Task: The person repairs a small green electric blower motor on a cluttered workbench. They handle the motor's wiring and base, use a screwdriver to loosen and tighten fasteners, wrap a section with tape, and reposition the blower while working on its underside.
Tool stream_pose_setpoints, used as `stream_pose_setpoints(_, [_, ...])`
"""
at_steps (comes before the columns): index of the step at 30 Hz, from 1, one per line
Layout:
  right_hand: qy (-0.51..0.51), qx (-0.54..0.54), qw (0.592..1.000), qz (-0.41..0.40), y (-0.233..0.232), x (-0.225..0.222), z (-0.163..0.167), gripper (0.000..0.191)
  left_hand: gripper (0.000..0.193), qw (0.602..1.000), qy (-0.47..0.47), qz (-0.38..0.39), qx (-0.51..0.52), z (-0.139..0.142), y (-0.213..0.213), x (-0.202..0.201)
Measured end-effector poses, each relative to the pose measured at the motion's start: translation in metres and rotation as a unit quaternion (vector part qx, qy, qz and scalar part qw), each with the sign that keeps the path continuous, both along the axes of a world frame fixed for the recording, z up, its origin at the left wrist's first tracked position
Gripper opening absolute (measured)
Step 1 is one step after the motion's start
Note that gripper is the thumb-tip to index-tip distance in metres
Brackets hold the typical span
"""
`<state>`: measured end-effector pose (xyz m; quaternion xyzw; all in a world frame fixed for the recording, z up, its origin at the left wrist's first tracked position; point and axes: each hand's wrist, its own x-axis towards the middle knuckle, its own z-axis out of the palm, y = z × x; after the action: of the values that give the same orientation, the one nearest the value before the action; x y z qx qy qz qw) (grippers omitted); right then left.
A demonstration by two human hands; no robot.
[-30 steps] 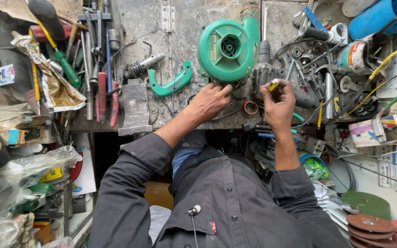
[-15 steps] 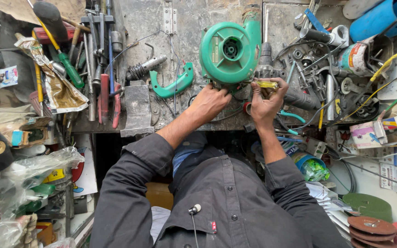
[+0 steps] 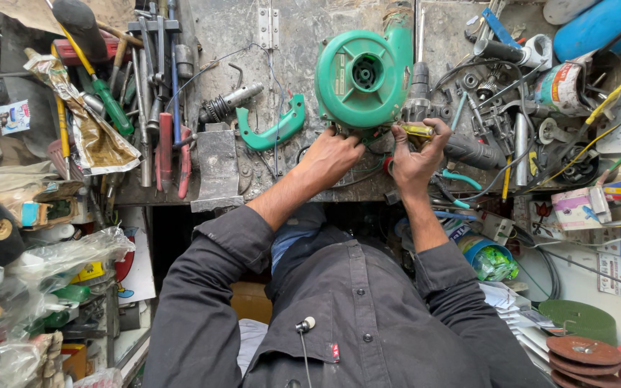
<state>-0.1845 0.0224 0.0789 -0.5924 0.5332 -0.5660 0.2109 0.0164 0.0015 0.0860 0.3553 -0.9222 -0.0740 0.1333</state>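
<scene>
The fingers (image 3: 425,138) of the right hand (image 3: 412,158) were closed around a small yellow-handled screwdriver (image 3: 417,130), pinched between thumb and forefinger at the lower edge of the round green plastic blower housing (image 3: 364,72). The fingers of the left hand (image 3: 330,154) were curled, knuckles up, pressed against the same lower rim of the housing; whether anything was clasped beneath them could not be told.

A second before, the right hand had been held lower and further to the right, clear of the housing, with the yellow tool raised in the open. Half a second on, it had been brought up and inward. By this moment the tool had been carried right to the housing's underside, beside the left hand, which had barely been shifted throughout. From this it was judged that the tool had been lined up with some fastening at the housing's base, with the body steadied from the other side.

The housing was lying flat on the worn grey metal workbench (image 3: 303,36), its central hub facing upward, near the bench's front edge. Just to its left a curved green plastic handle piece (image 3: 273,129) was seen lying loose, and to its right a dark cylindrical motor body (image 3: 472,152) among tangled wires.
</scene>
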Motion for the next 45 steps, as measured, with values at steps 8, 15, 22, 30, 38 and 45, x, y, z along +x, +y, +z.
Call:
stream_pose_setpoints(8, [0.112,-0.024,0.993,-0.002,0.004,0.001,0.01,0.048,0.008,1.0,0.002,-0.001,-0.002,0.001,-0.001,0.0])
stream_pose_setpoints(15, [0.151,-0.04,0.988,-0.015,0.004,0.003,0.016,0.048,0.011,1.0,0.014,0.001,-0.019,0.002,0.0,0.002])
stream_pose_setpoints(22, [0.157,-0.048,0.986,-0.016,-0.001,0.001,0.015,0.046,0.008,1.0,0.0,-0.002,-0.004,0.003,-0.001,0.002])
stream_pose_setpoints(30, [0.178,-0.044,0.983,-0.013,0.001,0.004,0.019,0.047,0.007,1.0,0.004,-0.003,-0.01,0.002,-0.001,0.002])
stream_pose_setpoints(38, [0.269,-0.07,0.96,-0.037,0.0,0.004,0.036,0.049,0.006,1.0,-0.004,-0.002,-0.004,0.0,-0.001,0.002])
stream_pose_setpoints(45, [0.262,-0.063,0.963,-0.027,0.005,0.006,0.041,0.049,0.005,1.0,-0.014,0.002,-0.008,-0.003,-0.003,0.003])
